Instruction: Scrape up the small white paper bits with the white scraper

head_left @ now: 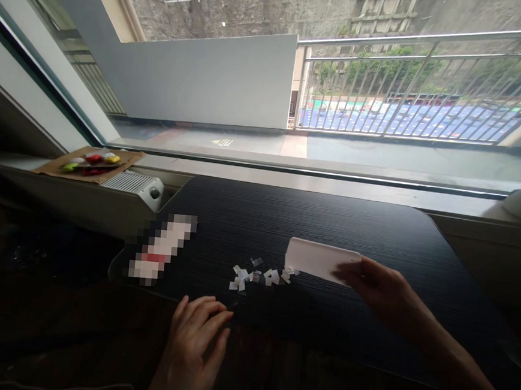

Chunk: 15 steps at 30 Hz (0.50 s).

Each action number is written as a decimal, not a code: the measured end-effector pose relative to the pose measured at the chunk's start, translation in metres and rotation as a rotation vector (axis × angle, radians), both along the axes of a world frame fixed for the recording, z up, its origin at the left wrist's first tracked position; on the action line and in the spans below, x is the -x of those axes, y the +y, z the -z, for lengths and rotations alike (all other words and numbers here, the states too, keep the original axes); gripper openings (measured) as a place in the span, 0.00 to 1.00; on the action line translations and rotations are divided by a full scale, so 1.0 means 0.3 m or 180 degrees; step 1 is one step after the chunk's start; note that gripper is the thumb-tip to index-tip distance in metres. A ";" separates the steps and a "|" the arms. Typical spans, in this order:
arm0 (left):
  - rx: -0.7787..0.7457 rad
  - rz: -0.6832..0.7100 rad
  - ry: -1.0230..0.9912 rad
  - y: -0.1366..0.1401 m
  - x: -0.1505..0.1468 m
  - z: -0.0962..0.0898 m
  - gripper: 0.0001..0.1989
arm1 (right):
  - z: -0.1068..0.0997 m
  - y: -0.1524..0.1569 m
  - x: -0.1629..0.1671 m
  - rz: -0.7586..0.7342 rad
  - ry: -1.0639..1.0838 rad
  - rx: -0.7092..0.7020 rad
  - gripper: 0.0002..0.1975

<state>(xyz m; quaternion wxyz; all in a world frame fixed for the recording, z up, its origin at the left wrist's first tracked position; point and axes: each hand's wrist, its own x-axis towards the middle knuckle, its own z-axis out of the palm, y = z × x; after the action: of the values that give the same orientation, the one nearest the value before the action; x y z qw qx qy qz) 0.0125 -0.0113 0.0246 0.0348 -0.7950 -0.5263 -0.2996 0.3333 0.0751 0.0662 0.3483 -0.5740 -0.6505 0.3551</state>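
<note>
My right hand (371,282) grips the right end of a pale, flat rectangular piece (316,258) with rounded corners and a tiny dark hole. It stands on its long side, tilted, its lower left corner by a scatter of small white paper scraps (271,277). Several scraps lie in a loose row on the black table (286,212). At the table's front edge is my left hand (197,340), fingers stretched and slightly spread, holding nothing. The scraps lie just beyond its fingertips.
A blurred-out pale and red item (161,253) lies on the table's left side. Behind it stand a white slatted appliance (137,186) and a brown paper sheet (55,167) with colourful small packets (94,159) on the sill. A large window with an outside railing (413,90) is beyond.
</note>
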 end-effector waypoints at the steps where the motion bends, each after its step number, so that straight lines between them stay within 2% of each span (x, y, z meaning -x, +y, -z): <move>1: 0.0009 0.0003 -0.0015 0.001 0.000 0.001 0.11 | -0.005 -0.003 -0.009 0.0052 -0.0040 -0.0008 0.16; 7: 0.0007 0.0035 -0.0036 0.003 -0.003 0.005 0.12 | -0.019 -0.044 -0.063 -0.0018 -0.0303 0.0044 0.16; 11: 0.0028 0.0047 -0.0037 0.003 -0.004 0.007 0.12 | -0.013 -0.054 -0.082 0.0232 -0.0145 0.0015 0.19; 15: -0.0002 0.0055 -0.0059 0.005 -0.004 0.005 0.12 | -0.014 -0.060 -0.094 0.0236 -0.0187 0.0054 0.22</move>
<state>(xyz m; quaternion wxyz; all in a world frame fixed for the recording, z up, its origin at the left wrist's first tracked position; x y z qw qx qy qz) 0.0139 -0.0098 0.0231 0.0276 -0.7967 -0.5196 -0.3075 0.3615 0.0571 0.0705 0.3372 -0.6108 -0.6357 0.3304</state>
